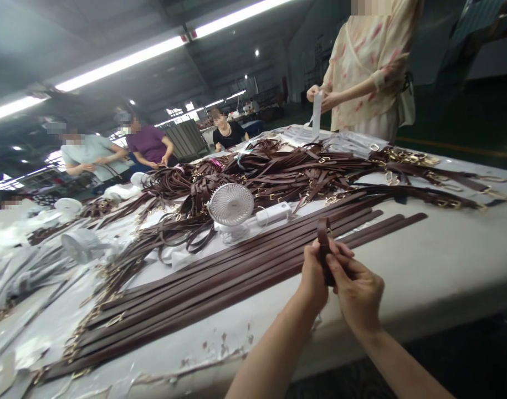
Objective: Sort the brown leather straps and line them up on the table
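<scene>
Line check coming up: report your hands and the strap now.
Left hand, right hand: both pinching brown leather strap. Matching straps laid alongside. White clip fan beyond.

A white worktable (423, 277) carries heaped brown leather straps (195, 299).

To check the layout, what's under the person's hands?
Long brown leather straps lie side by side on the white table; the stretch directly beneath the left hand and right hand is hidden.
</scene>
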Tool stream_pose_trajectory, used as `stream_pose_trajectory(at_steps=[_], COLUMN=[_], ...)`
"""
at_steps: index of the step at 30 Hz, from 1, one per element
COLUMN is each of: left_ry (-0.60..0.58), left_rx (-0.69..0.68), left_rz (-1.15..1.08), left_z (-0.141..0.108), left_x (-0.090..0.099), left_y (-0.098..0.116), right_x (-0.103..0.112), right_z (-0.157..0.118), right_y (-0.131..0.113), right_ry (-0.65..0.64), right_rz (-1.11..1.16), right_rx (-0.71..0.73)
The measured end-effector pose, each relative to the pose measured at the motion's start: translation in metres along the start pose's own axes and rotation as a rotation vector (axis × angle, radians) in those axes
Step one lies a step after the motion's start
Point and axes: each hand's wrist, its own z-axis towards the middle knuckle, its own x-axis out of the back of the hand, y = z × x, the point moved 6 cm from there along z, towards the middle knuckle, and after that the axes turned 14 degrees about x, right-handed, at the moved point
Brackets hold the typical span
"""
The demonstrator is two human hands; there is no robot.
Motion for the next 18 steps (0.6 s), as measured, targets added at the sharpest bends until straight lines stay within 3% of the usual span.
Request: stream_pose_trajectory(at_steps=[4, 8, 13, 18], left_ry=[0.03, 0.058, 0.063, 0.087], left_rx=[-0.039, -0.117, -0.03, -0.088], left_rz=[-0.102, -0.089, -0.061, 0.013], left_z=[0.001, -0.003, -0.001, -0.003], left_x=[0.002, -0.001, 0.001, 0.004], left_y=[-0.001, 0.009, 0.006, 0.004], right_x=[-0.004, -0.007, -0.007, -0.011], right_z=[0.006, 0.011, 0.011, 0.01], right_y=[-0.003, -0.002, -0.001, 0.004], right_ry=[0.001, -0.037, -0.029, 0.018], right_rz=[-0.022, 0.022, 0.044, 0.108], right_rx=[0.075, 0.031, 0.027, -0.029])
